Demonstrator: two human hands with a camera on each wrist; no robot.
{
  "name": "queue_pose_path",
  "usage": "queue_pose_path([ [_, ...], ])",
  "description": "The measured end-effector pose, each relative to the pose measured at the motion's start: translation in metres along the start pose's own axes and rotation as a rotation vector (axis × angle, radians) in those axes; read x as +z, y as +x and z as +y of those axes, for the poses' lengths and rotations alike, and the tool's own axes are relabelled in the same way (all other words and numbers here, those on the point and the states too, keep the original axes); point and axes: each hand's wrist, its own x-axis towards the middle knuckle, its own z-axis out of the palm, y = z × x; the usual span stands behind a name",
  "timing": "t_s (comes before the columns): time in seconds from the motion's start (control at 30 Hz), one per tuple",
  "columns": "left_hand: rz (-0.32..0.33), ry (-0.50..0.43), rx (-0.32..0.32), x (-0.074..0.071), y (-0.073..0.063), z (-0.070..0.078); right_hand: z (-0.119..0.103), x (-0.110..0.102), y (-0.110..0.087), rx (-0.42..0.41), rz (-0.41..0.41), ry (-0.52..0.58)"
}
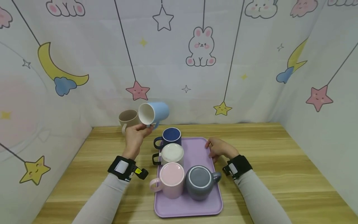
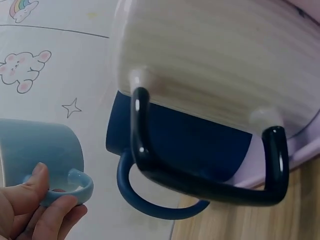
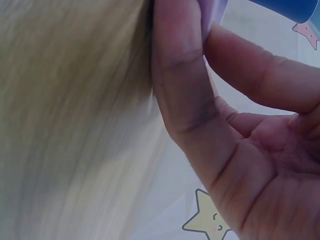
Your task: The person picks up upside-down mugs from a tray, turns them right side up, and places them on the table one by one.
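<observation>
My left hand (image 1: 136,137) pinches the handle of a light blue mug (image 1: 160,111), raised above the table and tipped on its side, its white inside facing left. In the left wrist view, thumb and fingers close round that handle. My right hand (image 1: 221,147) grips the right rim of a lilac tray (image 1: 193,212) between thumb and fingers. On the tray, a pink mug (image 1: 172,180) and a grey mug (image 1: 199,183) stand upside down at the front. Behind the pink one are a white mug (image 1: 172,153) with a black handle and a navy mug (image 1: 171,135), bases up.
A beige mug (image 1: 128,116) stands upright at the table's back left, partly behind the left hand. The wooden table (image 1: 268,149) ends at a white patterned curtain (image 1: 173,71) at the back and sides.
</observation>
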Motion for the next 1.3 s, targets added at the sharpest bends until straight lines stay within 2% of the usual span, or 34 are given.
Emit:
queue_pose_path([
  [0.33, 0.061, 0.046, -0.021, 0.004, 0.004, -0.014, 0.000, 0.000, 0.000, 0.003, 0.003, 0.002],
  [0.7, 0.091, -0.066, -0.064, 0.007, 0.014, -0.037, 0.000, 0.000, -0.002, -0.001, 0.003, 0.009],
  [0.83, 0.115, -0.074, -0.091, 0.008, 0.016, -0.045, 0.001, -0.001, -0.001, -0.006, -0.002, 0.012],
  [1.0, 0.140, -0.032, -0.112, 0.007, 0.017, -0.053, 0.001, 0.000, -0.001, 0.003, -0.004, 0.008],
  [1.3, 0.165, 0.037, -0.097, 0.010, 0.018, -0.060, -0.001, -0.002, -0.002, 0.017, 0.001, 0.004],
])
